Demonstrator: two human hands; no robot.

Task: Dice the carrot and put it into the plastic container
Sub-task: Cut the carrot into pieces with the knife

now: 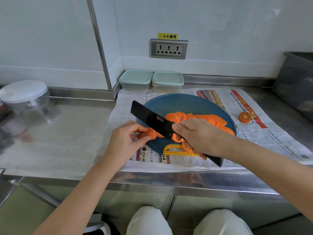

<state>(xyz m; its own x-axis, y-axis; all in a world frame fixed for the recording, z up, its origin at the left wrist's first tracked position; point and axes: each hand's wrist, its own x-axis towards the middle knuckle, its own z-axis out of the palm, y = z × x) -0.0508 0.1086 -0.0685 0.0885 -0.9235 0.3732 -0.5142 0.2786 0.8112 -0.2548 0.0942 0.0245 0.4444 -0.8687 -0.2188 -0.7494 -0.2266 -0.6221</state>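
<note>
Several orange carrot slices [210, 119] lie in an overlapping row on a round blue cutting board [186, 102]. My left hand [126, 141] pinches a small stack of carrot slices [153, 133] at the board's near left edge. My right hand [196, 136] grips the handle of a black knife [150, 118], whose blade points up and to the left, over that stack. Two lidded plastic containers, the left container [135, 80] and the right container [167, 81], stand against the back wall.
Newspaper [254, 133] covers the steel counter [50, 146] under the board. A yellow peeler [171, 150] lies at the board's near edge, with a carrot end [244, 117] to the right. A clear chopper bowl [25, 97] stands far left, a grey bin [296, 85] far right.
</note>
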